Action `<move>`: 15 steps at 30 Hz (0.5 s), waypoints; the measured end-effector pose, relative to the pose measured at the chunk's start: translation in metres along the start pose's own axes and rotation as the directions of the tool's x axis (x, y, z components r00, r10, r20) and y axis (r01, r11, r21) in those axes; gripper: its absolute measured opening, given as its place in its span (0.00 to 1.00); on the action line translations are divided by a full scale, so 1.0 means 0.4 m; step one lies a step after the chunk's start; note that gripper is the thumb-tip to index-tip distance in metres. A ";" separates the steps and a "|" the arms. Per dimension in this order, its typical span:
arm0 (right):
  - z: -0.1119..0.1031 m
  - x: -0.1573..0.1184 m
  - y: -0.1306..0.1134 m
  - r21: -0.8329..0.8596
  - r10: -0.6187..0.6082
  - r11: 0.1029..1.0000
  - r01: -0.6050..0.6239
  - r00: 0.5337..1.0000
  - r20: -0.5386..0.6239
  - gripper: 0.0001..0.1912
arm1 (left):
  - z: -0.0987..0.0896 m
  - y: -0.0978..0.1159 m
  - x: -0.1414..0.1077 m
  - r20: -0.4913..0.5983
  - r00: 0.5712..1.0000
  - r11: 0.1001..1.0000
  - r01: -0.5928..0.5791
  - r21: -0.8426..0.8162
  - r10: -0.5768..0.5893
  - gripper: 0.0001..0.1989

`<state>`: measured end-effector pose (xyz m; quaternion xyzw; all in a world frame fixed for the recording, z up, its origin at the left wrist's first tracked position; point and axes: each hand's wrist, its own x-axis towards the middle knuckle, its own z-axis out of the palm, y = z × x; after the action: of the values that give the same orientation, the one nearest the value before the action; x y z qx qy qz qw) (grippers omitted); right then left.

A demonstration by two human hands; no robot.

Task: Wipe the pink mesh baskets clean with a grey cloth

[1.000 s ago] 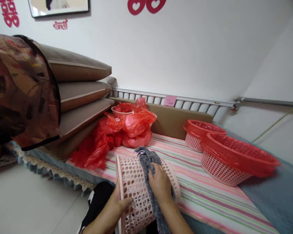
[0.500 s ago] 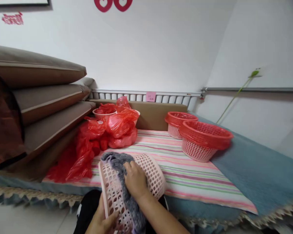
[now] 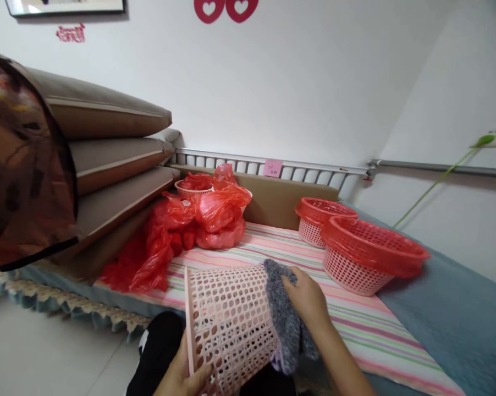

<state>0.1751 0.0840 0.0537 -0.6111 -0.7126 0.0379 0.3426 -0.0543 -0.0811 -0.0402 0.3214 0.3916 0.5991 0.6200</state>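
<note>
A pale pink plastic basket (image 3: 231,316) full of round holes lies tipped on its side over my lap. My left hand (image 3: 186,368) grips its rim at the lower left, thumb over the outside wall. At the basket's base end, my right hand (image 3: 308,294) is closed on a fuzzy grey cloth (image 3: 287,324), pressing it against the base. The cloth hangs down below that hand, and a bit of purple edging shows at its bottom. Part of the basket's underside is hidden behind the cloth.
Two pink baskets lined with red bags (image 3: 374,247) stand at the right on a striped sheet (image 3: 273,242). Red plastic bags (image 3: 219,212) and another basket (image 3: 194,184) are heaped at the left, beside stacked cushions (image 3: 120,159). A patterned dark-edged covering (image 3: 25,165) juts in at far left.
My right hand has moved the grey cloth from the basket's side wall rightward to its base end. The basket has turned to lie more sideways. The view has shifted left.
</note>
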 end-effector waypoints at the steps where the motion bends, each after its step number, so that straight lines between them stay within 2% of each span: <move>1: -0.038 -0.001 -0.014 0.116 -0.004 0.993 -0.001 0.999 0.047 0.12 | -0.004 -0.002 0.002 0.023 1.000 1.000 -0.008 0.023 0.007 0.57; 4: -0.165 -0.015 -0.072 0.427 -0.044 0.902 -0.067 0.968 0.246 0.18 | -0.008 -0.001 0.005 0.075 0.996 0.995 -0.055 0.085 0.048 0.55; 6: -0.234 -0.019 -0.106 0.513 -0.064 0.846 -0.142 0.930 0.362 0.21 | -0.010 0.000 0.006 0.089 0.993 0.993 -0.087 0.085 0.079 0.55; 8: -0.269 -0.010 -0.125 0.534 -0.081 0.830 -0.165 0.910 0.406 0.22 | -0.012 -0.002 0.006 0.088 0.993 0.994 -0.088 0.067 0.082 0.55; 9: -0.267 0.001 -0.131 0.518 -0.091 0.844 -0.137 0.916 0.391 0.22 | -0.013 -0.003 0.006 0.086 0.993 0.994 -0.085 0.069 0.079 0.54; 11: -0.221 0.028 -0.138 0.415 -0.093 0.909 -0.043 0.949 0.303 0.19 | -0.012 -0.006 0.007 0.092 0.992 0.990 -0.099 0.095 0.090 0.50; 14: -0.073 0.055 -0.145 0.211 -0.072 0.976 0.048 0.991 0.110 0.16 | -0.011 -0.010 0.011 0.103 0.988 0.982 -0.126 0.139 0.112 0.45; 15: -0.018 0.052 -0.147 0.195 -0.114 0.976 0.098 0.991 0.072 0.19 | -0.012 -0.013 0.012 0.103 0.987 0.981 -0.134 0.141 0.120 0.45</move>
<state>0.1291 0.0853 0.0961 -0.5345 -0.7506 0.1131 0.3717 -0.0561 -0.0770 -0.0475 0.4184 0.3840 0.5911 0.5728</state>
